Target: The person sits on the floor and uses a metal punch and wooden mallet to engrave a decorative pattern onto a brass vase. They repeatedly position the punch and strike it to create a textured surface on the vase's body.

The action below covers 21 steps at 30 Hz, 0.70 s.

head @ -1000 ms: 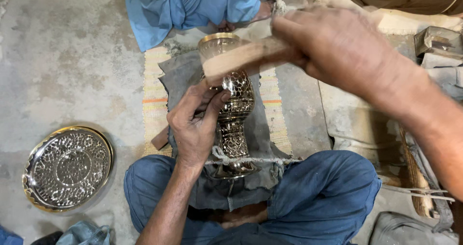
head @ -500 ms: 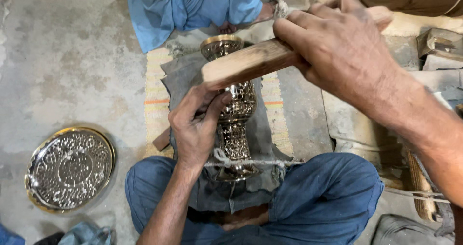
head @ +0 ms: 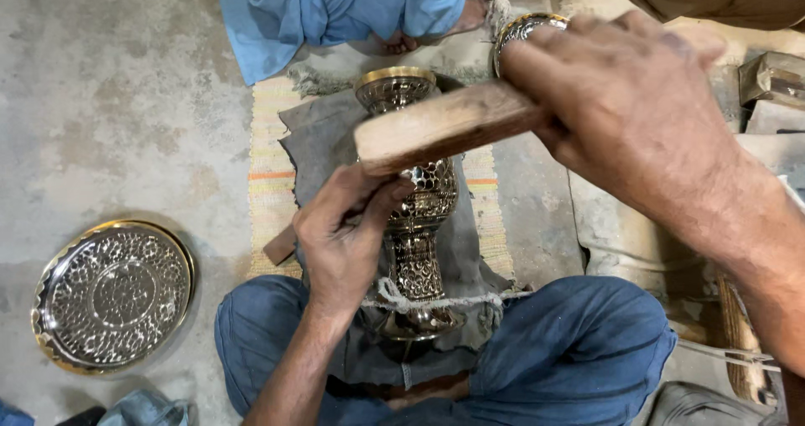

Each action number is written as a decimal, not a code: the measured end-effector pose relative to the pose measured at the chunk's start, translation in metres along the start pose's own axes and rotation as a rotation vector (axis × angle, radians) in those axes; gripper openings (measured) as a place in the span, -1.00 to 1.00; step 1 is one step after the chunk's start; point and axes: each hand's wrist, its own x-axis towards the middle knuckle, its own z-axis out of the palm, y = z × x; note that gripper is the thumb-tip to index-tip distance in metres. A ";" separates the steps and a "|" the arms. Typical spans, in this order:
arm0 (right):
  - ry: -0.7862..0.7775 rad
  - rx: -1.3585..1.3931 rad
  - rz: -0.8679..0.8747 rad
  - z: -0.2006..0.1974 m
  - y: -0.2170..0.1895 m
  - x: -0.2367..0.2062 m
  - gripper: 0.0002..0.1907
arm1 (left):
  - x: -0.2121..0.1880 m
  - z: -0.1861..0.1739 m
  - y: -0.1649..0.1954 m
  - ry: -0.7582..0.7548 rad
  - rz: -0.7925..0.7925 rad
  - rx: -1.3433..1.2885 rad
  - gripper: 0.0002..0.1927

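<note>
— What is the left hand [head: 344, 241] doing?

— It is resting against the side of the engraved metal vase [head: 417, 225]; its fingers [head: 381, 198] are curled and pressed together around something small held to the vase's belly, though I cannot tell what it is.

— And where is the vase lying?

— It is lying on its side on a grey cloth [head: 314, 145] spread over a striped woven mat [head: 268, 174] on the concrete floor [head: 109, 99]; its gold-rimmed mouth is pointing away from the person and its foot is sitting between the knees in blue trousers [head: 579, 350]; a frayed cord [head: 444, 300] is running across the stem.

— The right hand [head: 629, 116]?

— It is hanging above the vase, fingers wrapped tight round a wooden mallet [head: 444, 128]; the mallet's blunt end is hovering just over the left hand's fingertips.

— Anything else nearby?

— A round embossed metal tray [head: 113, 296] is lying on the floor, well apart to the left; a second metal rim [head: 524, 28] is showing behind the right hand; another person in blue cloth [head: 335, 11] is sitting beyond the mat.
</note>
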 end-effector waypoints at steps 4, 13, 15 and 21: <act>0.078 0.494 0.255 -0.006 0.000 0.001 -0.68 | -0.002 0.005 0.005 0.061 -0.090 -0.145 -0.64; -0.150 0.234 0.216 -0.008 -0.005 0.001 -0.66 | 0.001 -0.001 0.004 0.001 -0.059 0.084 -0.68; -0.130 -0.018 0.081 -0.004 -0.006 0.000 -0.69 | 0.001 -0.003 0.001 -0.029 -0.052 0.058 -0.74; -0.153 0.199 0.361 -0.005 -0.005 -0.012 -0.67 | 0.007 -0.015 -0.017 -0.201 -0.007 -0.058 -0.68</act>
